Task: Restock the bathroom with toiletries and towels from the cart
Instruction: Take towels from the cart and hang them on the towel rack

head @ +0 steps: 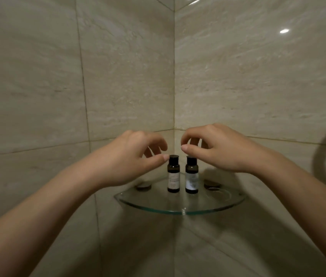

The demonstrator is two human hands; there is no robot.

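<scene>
Here the left hand (130, 158) is hovering half-curled, gripping nothing, its thumb tip sitting just beside the black cap (173, 156) of the small dark-brown, white-labelled bottle (173, 177) — which is lying to its right. The right hand (218, 150) is hanging loose and empty above the second small dark bottle with the bluish label (191, 178). Both bottles are standing upright, long axes vertical, caps pointing up, side by side but apart on the clear glass corner shelf (178, 212) — each nearest its own hand.
</scene>
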